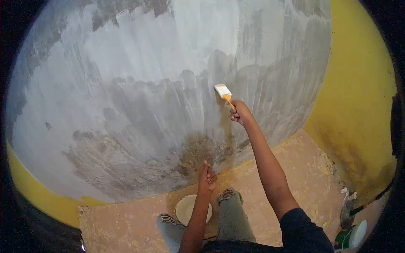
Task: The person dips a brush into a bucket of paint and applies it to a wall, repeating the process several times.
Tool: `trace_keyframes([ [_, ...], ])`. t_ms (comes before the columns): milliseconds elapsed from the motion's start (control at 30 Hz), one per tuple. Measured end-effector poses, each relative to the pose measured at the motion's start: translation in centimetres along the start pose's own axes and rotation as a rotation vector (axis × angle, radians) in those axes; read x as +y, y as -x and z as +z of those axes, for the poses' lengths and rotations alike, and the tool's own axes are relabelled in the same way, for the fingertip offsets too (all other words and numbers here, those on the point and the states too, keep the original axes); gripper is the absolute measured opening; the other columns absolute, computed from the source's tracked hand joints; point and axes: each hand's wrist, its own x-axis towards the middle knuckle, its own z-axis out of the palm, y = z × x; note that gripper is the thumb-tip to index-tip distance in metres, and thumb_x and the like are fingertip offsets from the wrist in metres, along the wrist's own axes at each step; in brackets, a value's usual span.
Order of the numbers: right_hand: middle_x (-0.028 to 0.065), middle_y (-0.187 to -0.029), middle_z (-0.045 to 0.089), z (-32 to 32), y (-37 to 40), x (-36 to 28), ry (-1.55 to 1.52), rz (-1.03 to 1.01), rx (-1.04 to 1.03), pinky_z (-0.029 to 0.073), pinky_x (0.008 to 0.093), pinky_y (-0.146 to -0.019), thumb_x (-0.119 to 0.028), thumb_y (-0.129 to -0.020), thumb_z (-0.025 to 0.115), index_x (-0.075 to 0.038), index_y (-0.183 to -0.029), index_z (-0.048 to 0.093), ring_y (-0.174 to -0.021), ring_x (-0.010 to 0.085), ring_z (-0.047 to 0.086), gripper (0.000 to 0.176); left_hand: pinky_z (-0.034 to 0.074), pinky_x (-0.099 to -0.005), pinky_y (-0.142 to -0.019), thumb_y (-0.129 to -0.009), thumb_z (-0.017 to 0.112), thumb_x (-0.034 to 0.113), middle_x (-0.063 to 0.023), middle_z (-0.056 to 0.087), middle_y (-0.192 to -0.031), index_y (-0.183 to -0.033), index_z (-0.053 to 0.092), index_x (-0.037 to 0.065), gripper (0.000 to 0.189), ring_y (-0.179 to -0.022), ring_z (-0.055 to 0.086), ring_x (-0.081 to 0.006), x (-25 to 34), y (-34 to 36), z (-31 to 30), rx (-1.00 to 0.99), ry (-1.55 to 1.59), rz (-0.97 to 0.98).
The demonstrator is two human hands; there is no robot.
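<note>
right grip [240, 113]: clasping brush [223, 91] by handle | brush: bristles-up at grey wall [139, 105], contact unclear | left grip [207, 179]: released, part-curled | risk: tub [177, 209] tips if knees [230, 206] shift; wet bristles drip handward

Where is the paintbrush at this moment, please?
In the head view, the paintbrush is slightly right of centre, held in the right hand in front of the streaked grey wall, above the left hand.
</note>
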Motion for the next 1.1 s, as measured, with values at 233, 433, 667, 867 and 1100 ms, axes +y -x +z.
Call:
trace_keyframes([
  [233,-0.0021,-0.054,0.041,1.0,6.9,8.2,-0.141,-0.087,-0.069,0.039,0.0279,-0.043,-0.036,-0.094,0.047,-0.009,-0.094,0.053,-0.04,0.0096,0.038,0.027,0.023,-0.0217,-0.027,-0.095,0.05,0.041,0.0024,0.033,-0.042,-0.077,0.05,0.013,0.033,-0.03,0.026,-0.0067,-0.6,1.2,0.7,-0.112,0.005,0.02],
  [433,0.0025,-0.07,0.054,3.7,13.7,21.7,-0.221,0.109,-0.063,0.048,0.0316,-0.051,-0.032,-0.094,0.051,-0.009,-0.096,0.054,-0.056,0.0145,0.053,0.024,0.021,-0.0224,-0.03,-0.095,0.05,0.034,0.0033,0.031,-0.047,-0.077,0.046,0.015,0.026,-0.033,0.023,-0.0081,-0.2,4.3,-3.4,-0.032,0.026,0.029],
  [667,0.0,-0.08,0.056,7.8,17.6,33.8,-0.153,0.32,-0.083,0.047,0.0291,-0.058,-0.03,-0.094,0.053,-0.011,-0.099,0.055,-0.068,0.013,0.055,0.02,0.038,-0.0228,-0.049,-0.095,0.047,0.032,0.0014,0.048,-0.067,-0.095,0.049,0.012,0.02,-0.054,0.046,-0.0085,1.4,11.4,-12.8,0.26,-0.701,0.136],
  [867,0.0012,-0.085,0.055,12.7,21.5,41.5,0.086,0.337,-0.116,0.045,0.0299,-0.06,-0.028,-0.094,0.051,-0.01,-0.101,0.057,-0.071,0.0134,0.054,0.021,0.051,-0.0294,-0.064,-0.096,0.045,0.021,-0.0045,0.054,-0.087,-0.109,0.047,0.005,0.021,-0.072,0.057,-0.0135,3.9,17.2,-17.9,0.262,-0.713,0.021],
  [1100,0.0056,-0.092,0.058,13.9,25.9,51.3,0.246,0.68,-0.11,0.046,0.0377,-0.073,-0.04,-0.092,0.047,-0.009,-0.118,0.056,-0.089,0.017,0.054,0.041,0.042,-0.0258,-0.053,-0.089,0.045,0.005,-0.0003,0.046,-0.071,-0.105,0.046,0.01,0.017,-0.058,0.045,-0.0091,5.1,19.6,-32.0,0.332,-0.194,0.136],
])
